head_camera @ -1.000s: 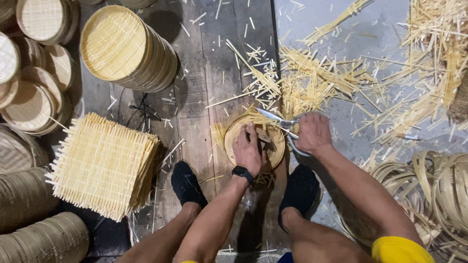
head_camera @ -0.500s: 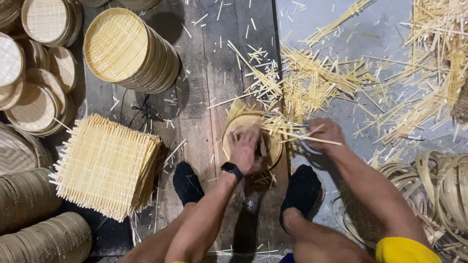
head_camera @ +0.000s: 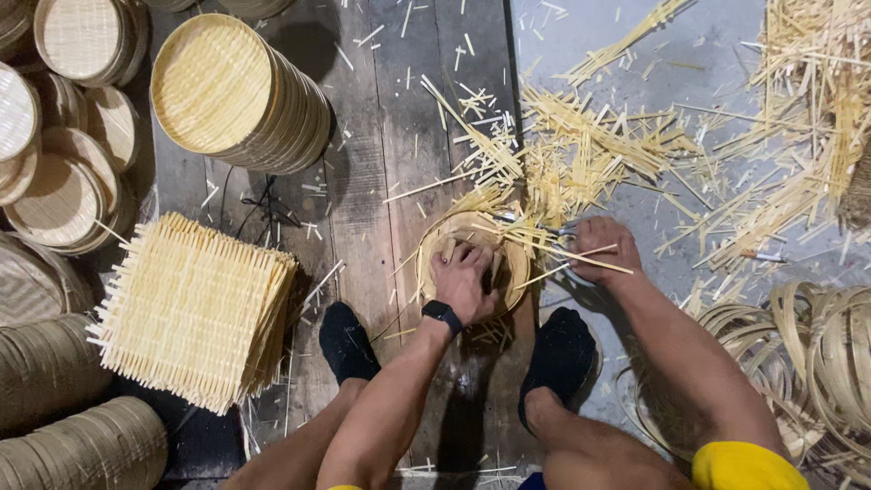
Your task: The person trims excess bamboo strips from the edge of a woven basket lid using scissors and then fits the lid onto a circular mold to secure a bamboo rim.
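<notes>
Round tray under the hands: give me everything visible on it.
The small round woven tray looks like pale bamboo with a raised rim, lying flat on the dark plank floor between the feet. The left hand presses inside it; the right hand works at its right edge, where loose strip ends stick out.

floor: dark wooden planks point(head_camera: 381, 163) left | grey concrete point(head_camera: 626, 36) right | light: even, soft shadows
</notes>
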